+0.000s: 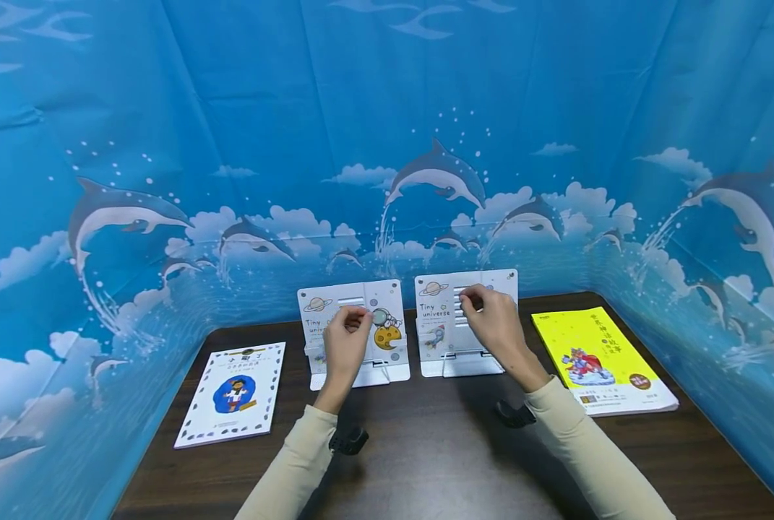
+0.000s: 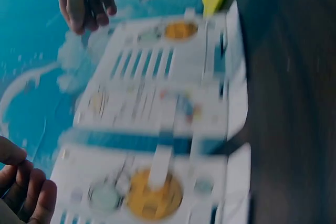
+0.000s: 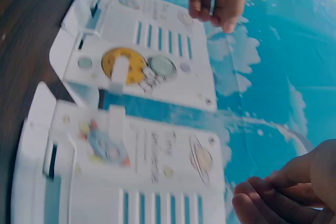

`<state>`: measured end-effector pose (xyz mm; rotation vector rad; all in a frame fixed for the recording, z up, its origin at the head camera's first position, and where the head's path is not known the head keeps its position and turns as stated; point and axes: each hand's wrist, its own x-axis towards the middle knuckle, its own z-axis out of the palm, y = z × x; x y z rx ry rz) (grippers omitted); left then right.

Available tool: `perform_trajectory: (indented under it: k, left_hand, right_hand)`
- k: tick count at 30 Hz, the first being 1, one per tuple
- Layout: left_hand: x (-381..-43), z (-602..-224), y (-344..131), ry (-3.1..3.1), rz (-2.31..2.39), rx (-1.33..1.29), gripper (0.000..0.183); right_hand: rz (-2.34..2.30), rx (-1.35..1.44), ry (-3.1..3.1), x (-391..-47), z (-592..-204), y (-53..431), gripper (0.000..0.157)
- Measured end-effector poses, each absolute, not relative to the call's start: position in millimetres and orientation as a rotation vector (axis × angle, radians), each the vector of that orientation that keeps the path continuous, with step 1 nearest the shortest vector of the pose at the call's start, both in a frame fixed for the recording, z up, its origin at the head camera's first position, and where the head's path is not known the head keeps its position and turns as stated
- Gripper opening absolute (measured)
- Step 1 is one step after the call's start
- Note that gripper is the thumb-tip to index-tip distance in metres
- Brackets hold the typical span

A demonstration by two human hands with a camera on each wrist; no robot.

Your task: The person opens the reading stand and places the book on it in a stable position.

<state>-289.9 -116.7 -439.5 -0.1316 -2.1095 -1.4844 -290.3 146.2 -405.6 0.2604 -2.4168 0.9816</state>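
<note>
Two white book stands printed with "Tiny universe" and space drawings stand upright side by side: the left stand (image 1: 388, 338) and the right stand (image 1: 435, 336). My left hand (image 1: 347, 345) is raised before the left stand, its fingers loosely curled and the thumb near the index finger. Level with it, my right hand (image 1: 499, 325) hovers at the right stand with similarly bent fingers. In the left wrist view, the left hand (image 2: 23, 184) shows no object in its fingers. The right wrist view shows the right hand (image 3: 289, 190) beside its stand's upper edge, likewise holding nothing visible.
A white picture book (image 1: 233, 393) lies on the dark wooden table (image 1: 426, 448) at left. On the right lies a thick yellow book (image 1: 598, 347). Blue dolphin-printed cloth (image 1: 360, 108) hangs behind and around the table.
</note>
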Motion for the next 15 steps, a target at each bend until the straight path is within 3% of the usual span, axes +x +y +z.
perform_trajectory:
  k: [15]
  left_hand:
    - [-250.1,-453.1,-7.8,-2.203,-1.912,-0.239,0.013]
  right_hand:
    - [0.868,-0.022,-2.503,-258.6,-408.4,241.5,0.025]
